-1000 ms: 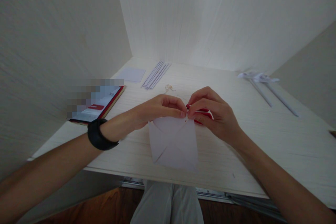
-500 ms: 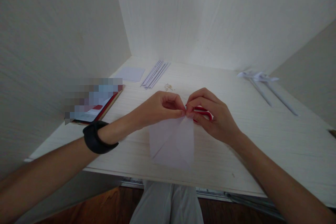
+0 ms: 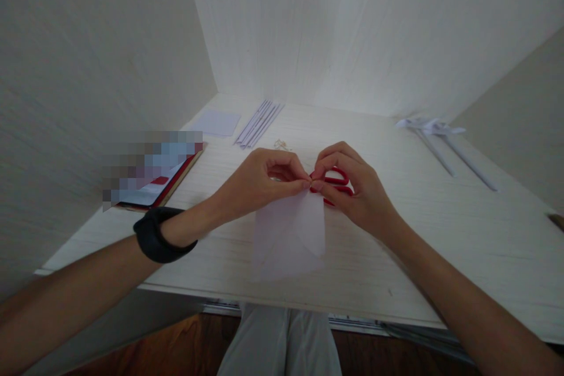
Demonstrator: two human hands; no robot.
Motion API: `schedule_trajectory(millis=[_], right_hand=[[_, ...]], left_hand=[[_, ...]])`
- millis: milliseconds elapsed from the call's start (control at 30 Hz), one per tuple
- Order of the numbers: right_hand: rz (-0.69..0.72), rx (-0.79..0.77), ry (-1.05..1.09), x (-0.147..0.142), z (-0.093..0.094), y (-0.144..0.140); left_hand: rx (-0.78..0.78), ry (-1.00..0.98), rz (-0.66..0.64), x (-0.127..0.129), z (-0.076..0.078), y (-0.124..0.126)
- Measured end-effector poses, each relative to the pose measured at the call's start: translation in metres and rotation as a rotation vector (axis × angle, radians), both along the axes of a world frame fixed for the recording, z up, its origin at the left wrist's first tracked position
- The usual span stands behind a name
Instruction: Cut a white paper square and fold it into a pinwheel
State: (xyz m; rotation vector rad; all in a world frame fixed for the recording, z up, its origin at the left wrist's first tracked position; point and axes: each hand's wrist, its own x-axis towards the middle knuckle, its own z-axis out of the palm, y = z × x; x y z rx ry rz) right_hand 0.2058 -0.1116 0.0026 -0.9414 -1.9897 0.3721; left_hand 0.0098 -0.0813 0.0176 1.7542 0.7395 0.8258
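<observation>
Nearest the camera, the person's lap in pale trousers shows under the front edge of the light wooden desk, with both bare forearms reaching in from the lower corners; the left one wears a black wristband. Just past the desk edge hangs a folded white paper, lifted off the surface so that its lower flaps spread out blurred above the wood while its top corners are drawn together at one spot. There the left hand pinches the gathered paper between thumb and forefinger, the other fingers curled in, and the right hand meets it fingertip to fingertip, pinching the same spot from the other side; whether something small is held between the fingertips cannot be told. Right behind the right hand, partly hidden by its fingers, red scissors lie on the desk. To the left, near the side wall, a red-edged tablet lies flat, its screen blurred out. Farther back, a tiny pale scrap sits behind the hands, then a bundle of thin white paper strips and, just left of it, a small white paper square. Far right, near the back wall, two finished paper pinwheels on white sticks lie side by side
</observation>
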Motion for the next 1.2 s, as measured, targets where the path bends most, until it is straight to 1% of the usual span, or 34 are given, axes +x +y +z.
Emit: schedule_trajectory(millis=[233,367,467,600,733,933,1200], right_hand=[[-0.033,0.017,-0.018,0.0011,-0.0009,-0.0006],[-0.009,0.060,-0.087,0.0027,-0.0002,-0.0008],[0.016,0.075,-0.104,0.0039,0.0008,-0.0005],[0.033,0.049,-0.060,0.0049,0.0019,-0.0008],[0.049,0.088,-0.014,0.0048,0.0028,-0.0021],[0.033,0.146,0.025,0.0031,0.0022,-0.0039],[0.010,0.245,0.009,0.0045,-0.0004,-0.0057]], left_hand=[[0.030,0.040,0.010,0.0001,0.0028,-0.0001],[0.090,0.077,0.011,0.0005,0.0039,-0.0002],[0.084,0.084,0.002,0.0007,0.0044,0.0003],[0.012,0.048,-0.030,-0.0002,0.0046,0.0009],[-0.013,0.005,-0.052,-0.0015,0.0046,-0.0008],[0.007,-0.060,-0.094,-0.0002,0.0029,-0.0034],[0.029,-0.107,-0.086,0.0019,0.0006,-0.0063]])
